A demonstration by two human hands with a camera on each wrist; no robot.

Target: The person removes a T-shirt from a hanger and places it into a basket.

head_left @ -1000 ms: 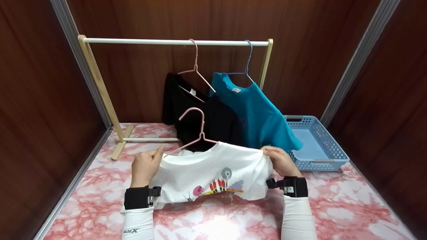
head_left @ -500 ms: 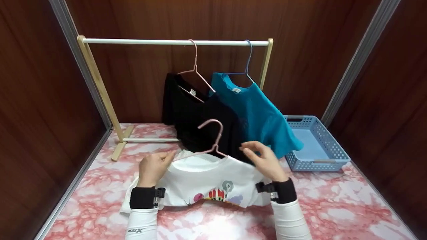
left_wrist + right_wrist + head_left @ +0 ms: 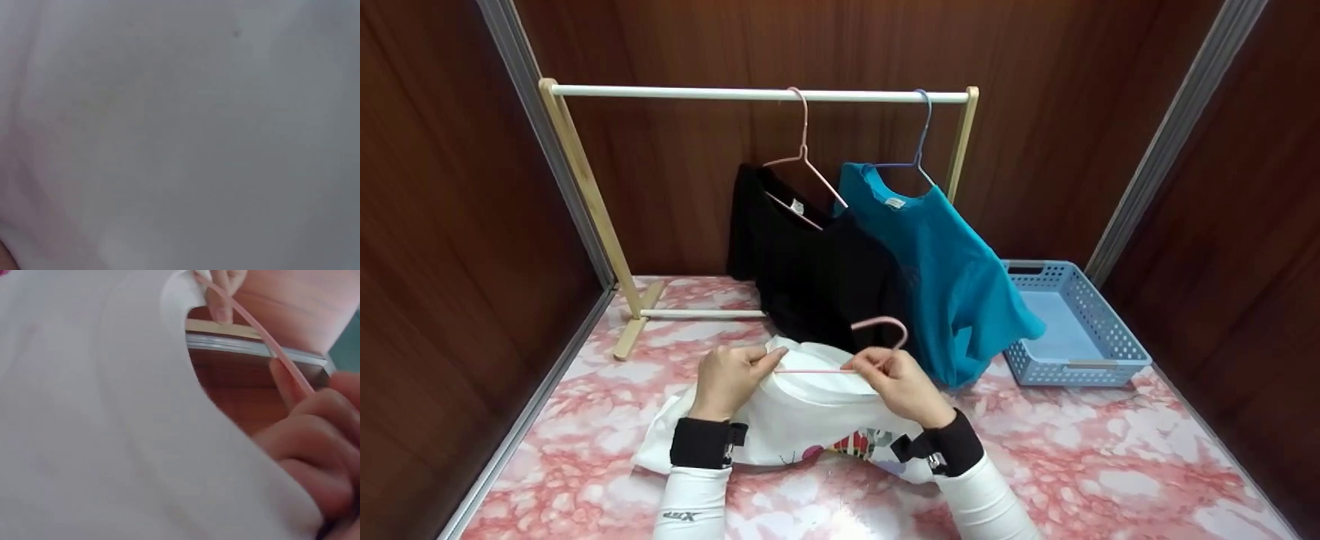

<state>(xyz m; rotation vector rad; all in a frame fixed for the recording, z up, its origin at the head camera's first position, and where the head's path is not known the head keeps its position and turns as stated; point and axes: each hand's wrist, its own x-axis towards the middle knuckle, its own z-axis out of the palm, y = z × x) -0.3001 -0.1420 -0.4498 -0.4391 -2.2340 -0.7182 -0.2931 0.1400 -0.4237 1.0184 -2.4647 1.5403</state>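
Note:
A white T-shirt [image 3: 795, 431] with a colourful print hangs low over the table, partly on a pink clothes hanger [image 3: 814, 370]. At the left of its neckline my left hand [image 3: 727, 381] pinches the shirt and the hanger's end. My right hand [image 3: 906, 384] grips the hanger near its hook, which leans right. In the right wrist view, those fingers [image 3: 315, 427] curl round the pink wire [image 3: 264, 334] beside the open collar, and my left fingers [image 3: 222, 304] hold its far end. White cloth [image 3: 185, 135] fills the left wrist view, so the left fingertips are hidden there.
Behind stands a clothes rack with a white rail [image 3: 682, 92]. A black T-shirt [image 3: 817, 262] on a pink hanger and a teal T-shirt [image 3: 937, 262] on a blue hanger hang from it. A blue basket [image 3: 1076, 371] sits at the right, with wooden walls around.
My right hand has let go of the shirt's right shoulder, moved left and taken hold of the hanger near its hook. The hanger has tilted right and lower; my left hand has shifted slightly right.

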